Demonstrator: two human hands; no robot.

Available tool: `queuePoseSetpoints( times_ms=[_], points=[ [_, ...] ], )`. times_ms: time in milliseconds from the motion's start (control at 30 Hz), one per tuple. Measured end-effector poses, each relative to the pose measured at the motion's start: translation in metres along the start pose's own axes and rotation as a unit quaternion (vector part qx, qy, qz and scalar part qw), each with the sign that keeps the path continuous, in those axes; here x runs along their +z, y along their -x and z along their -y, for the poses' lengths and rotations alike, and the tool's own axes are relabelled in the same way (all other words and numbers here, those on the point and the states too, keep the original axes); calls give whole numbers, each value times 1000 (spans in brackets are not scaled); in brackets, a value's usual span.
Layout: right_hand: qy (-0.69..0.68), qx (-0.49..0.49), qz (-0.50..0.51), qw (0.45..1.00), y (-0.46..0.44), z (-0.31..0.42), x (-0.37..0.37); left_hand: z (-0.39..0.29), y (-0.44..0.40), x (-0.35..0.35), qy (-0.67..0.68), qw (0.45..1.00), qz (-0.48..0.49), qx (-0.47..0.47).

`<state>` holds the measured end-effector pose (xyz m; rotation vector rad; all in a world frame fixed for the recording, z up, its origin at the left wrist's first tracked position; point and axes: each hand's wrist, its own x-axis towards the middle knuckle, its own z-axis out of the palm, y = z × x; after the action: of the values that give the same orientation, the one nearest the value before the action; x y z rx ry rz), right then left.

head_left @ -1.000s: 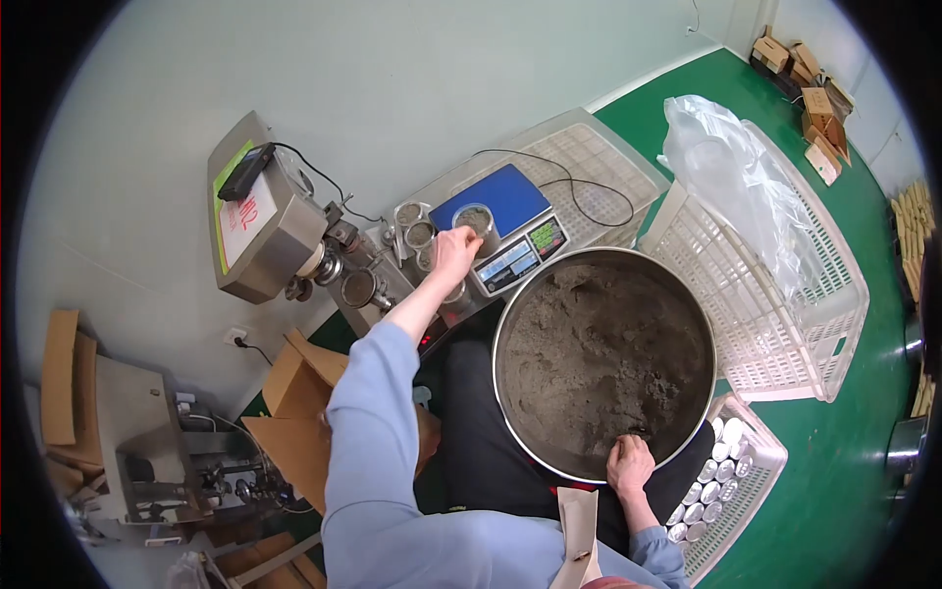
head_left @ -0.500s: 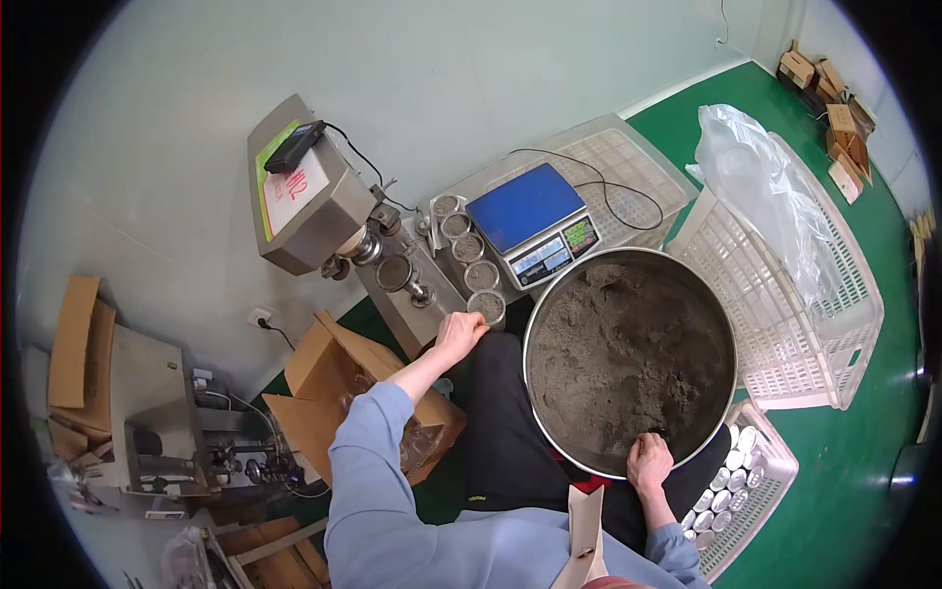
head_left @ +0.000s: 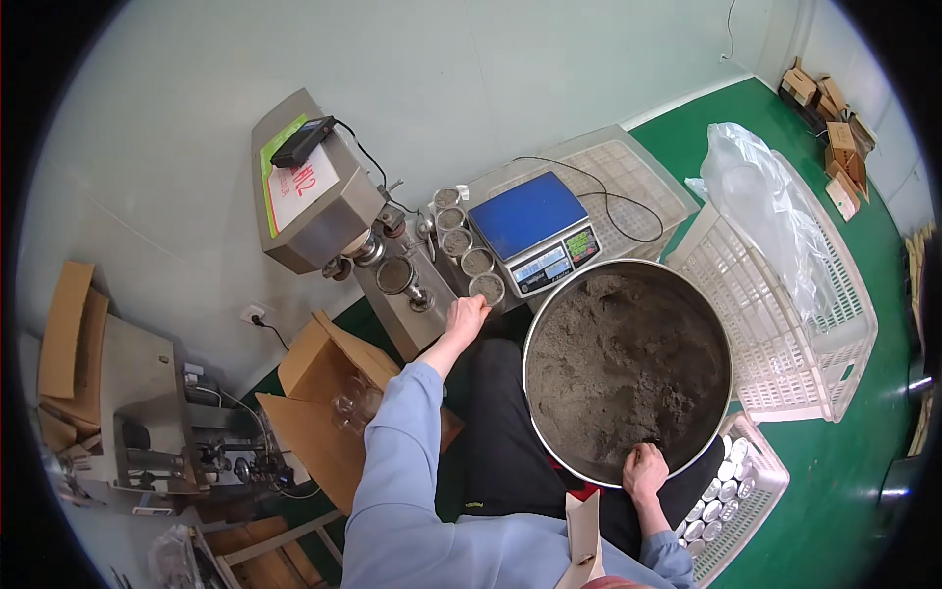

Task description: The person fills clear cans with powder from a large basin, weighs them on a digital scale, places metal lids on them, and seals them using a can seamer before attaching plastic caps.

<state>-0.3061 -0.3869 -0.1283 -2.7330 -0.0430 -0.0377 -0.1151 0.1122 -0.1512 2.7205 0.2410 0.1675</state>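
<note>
My left hand (head_left: 466, 319) has its fingers closed at the near side of a clear jar (head_left: 487, 289) filled with grey-brown crumbly material. This jar stands at the near end of a row of several similar filled jars (head_left: 456, 242), beside the scale. My right hand (head_left: 645, 471) is at the near rim of a large round metal basin (head_left: 527, 363). Its fingers are curled over the grey-brown material (head_left: 618, 363) inside. A small dark shape shows at those fingertips, too hidden to name.
A scale with a blue platform (head_left: 530, 214) stands behind the basin. At left are a metal machine (head_left: 319, 196) and an open cardboard box (head_left: 319, 427) with clear containers. On the right, a white crate (head_left: 775, 471) holds several silver cans, near larger white baskets (head_left: 834, 393).
My left hand has moved forward with the nearest jar, bringing it closer along the row. Several other jars have shifted slightly. My right hand stays at the basin's near edge.
</note>
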Motion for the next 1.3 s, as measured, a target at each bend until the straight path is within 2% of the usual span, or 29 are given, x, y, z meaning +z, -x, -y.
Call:
queuePoseSetpoints(
  times_ms=[167, 333, 367, 467, 500, 533, 567, 600, 733, 767, 867, 967, 1100, 1167, 1267, 1300],
  points=[
    [0, -4, -3, 1000, -1, 1, -2, 8, 1, 14, -11, 1000, 3, -14],
    [0, -4, -6, 1000, 0, -2, 2, -10, 16, -13, -14, 999, 30, -40],
    [-1, -18, 4, 1000, -1, -2, 3, -14, 19, -22, 1, 999, 10, -30],
    [-9, -26, -15, 1000, 1, -9, 5, -46, 13, -56, -4, 998, -10, 59],
    [-6, -27, -10, 1000, 1, -9, 3, -43, 6, -49, 65, 989, -74, 113],
    [-5, -29, -6, 1000, 2, -8, 1, -69, 3, -71, 113, 985, -50, 118],
    [-8, -25, -17, 1000, 5, -10, 1, -80, -6, -71, 108, 969, -97, 199],
    [-11, -28, -25, 999, 5, -13, 3, -131, -4, -94, 236, 965, -28, 115],
    [-16, -27, -34, 999, 6, -16, 5, -281, -33, -126, 136, 923, -93, 349],
    [-9, -24, -37, 999, 7, -17, 7, -323, -37, -126, 221, 906, -53, 357],
    [-14, -15, -55, 998, 9, -17, 6, -443, -51, -119, 223, 859, -11, 461],
    [-27, 1, -57, 998, 10, -18, 3, -552, -66, -84, 195, 808, -23, 555],
    [-57, -1, -66, 996, 11, -20, -4, -667, -89, -2, 196, 789, 27, 582],
    [-59, -4, -62, 996, 11, -21, -6, -710, -96, 44, 168, 781, 57, 599],
    [-72, -6, -58, 996, 10, -23, 0, -760, -86, 101, 37, 810, 146, 567],
    [-79, 1, -61, 995, 11, -22, -1, -770, -84, 120, 6, 780, 113, 615]
  ],
)
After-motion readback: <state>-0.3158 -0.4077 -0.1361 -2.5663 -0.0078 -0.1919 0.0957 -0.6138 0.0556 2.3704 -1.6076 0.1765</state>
